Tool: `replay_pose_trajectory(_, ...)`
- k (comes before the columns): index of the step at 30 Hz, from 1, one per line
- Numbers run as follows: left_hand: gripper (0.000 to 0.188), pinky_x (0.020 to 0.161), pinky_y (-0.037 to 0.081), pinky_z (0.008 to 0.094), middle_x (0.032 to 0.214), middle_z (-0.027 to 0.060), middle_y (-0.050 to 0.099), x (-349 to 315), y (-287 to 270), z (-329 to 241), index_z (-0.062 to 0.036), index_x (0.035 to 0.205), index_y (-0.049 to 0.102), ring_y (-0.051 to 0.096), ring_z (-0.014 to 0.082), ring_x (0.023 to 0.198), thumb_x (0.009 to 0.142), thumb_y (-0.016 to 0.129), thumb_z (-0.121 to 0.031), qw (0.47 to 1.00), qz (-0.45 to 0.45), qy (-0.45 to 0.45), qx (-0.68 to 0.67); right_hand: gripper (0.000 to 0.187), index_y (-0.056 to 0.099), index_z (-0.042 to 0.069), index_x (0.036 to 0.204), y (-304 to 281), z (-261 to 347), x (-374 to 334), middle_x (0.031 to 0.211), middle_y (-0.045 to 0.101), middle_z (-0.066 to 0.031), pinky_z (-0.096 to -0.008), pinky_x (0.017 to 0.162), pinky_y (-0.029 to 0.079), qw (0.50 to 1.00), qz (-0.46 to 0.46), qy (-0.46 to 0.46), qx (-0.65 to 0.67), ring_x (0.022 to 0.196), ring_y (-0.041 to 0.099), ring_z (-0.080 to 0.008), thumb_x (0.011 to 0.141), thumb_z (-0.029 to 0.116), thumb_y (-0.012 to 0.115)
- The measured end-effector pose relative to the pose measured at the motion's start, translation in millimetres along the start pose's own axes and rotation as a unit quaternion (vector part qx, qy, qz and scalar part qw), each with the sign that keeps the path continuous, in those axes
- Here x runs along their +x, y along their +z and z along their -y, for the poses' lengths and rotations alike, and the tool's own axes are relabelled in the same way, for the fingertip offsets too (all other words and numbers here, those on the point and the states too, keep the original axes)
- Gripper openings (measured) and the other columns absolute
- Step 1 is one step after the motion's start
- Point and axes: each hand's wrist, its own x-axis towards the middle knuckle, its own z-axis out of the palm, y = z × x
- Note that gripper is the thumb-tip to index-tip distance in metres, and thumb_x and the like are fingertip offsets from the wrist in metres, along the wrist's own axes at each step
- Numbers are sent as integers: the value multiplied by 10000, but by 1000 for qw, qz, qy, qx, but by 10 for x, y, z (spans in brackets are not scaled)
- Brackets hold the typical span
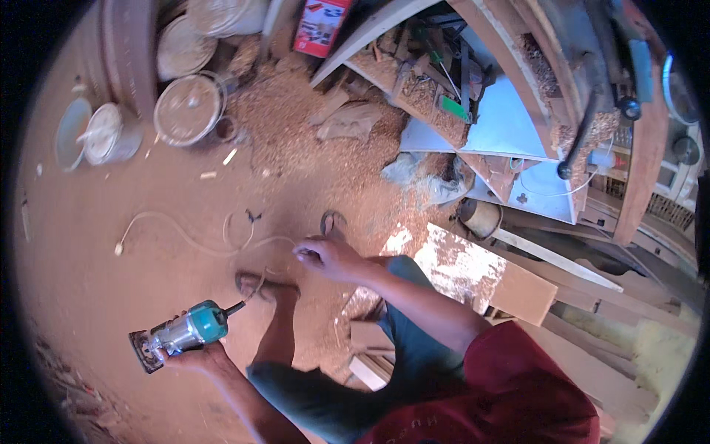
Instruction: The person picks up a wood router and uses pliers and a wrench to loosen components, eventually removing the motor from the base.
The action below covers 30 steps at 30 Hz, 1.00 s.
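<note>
Head view, left hand (pixel 194 360) grasping teal trimmer (pixel 181 333), right hand (pixel 325 257) pinching its cord (pixel 200 240), lidded buckets (pixel 188 109) beyond

red and white rectangular box (pixel 322 26) at top centre, tilted, above sawdust heap (pixel 296 126)

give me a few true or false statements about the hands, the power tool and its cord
1. The left hand holds a teal and silver handheld router. True.
2. The right hand grips a hammer. False: its fingers pinch the pale power cord.
3. The cord's plug end lies loose on the reddish dirt floor. True.
4. The router rests on a workbench. False: it is held above the floor.
5. Round metal tins stand at upper left. True.
</note>
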Motion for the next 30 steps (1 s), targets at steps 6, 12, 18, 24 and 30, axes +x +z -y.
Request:
replay_pose_trajectory(6,593,930,544,503,1108,145,649,107,628,1232,-89,1286,533,644,341,1008,869,574,-508,990,102,-99,-21,178,640,62,1046,-501,-679,820,926,657,-150,-426,713,531,992,-94,-46,-65,837,662,-350,901,164,632)
replay_pose_trajectory(12,591,820,585,474,1060,124,663,67,939,1609,-103,1284,531,677,329,907,863,597,-512,978,192,-78,25,283,555,83,1153,-851,-707,836,1033,594,-173,-468,806,521,981,55,-29,-184,954,637,-380,904,212,594)
replay_pose_trajectory(18,552,865,563,479,1108,124,660,385,1019,1709,-125,1299,541,655,313,965,895,574,-499,965,251,-46,56,324,556,77,1192,-1022,-430,764,1053,615,-162,-492,821,531,971,-92,-142,-169,973,646,-380,925,255,603)
replay_pose_trajectory(24,509,947,521,505,1099,132,667,673,1325,1639,-103,1264,574,635,326,992,915,548,-472,930,360,-71,-28,281,639,67,1124,-1088,-162,775,986,675,-163,-488,758,542,944,-209,-207,-151,900,676,-366,934,272,606)
replay_pose_trajectory(30,450,901,540,499,1027,136,681,416,1547,1664,-97,1209,592,654,303,919,929,544,-446,900,412,-92,-106,303,698,74,1041,-1208,-353,993,837,707,-139,-426,675,538,898,-360,-229,-109,744,692,-300,936,348,625)
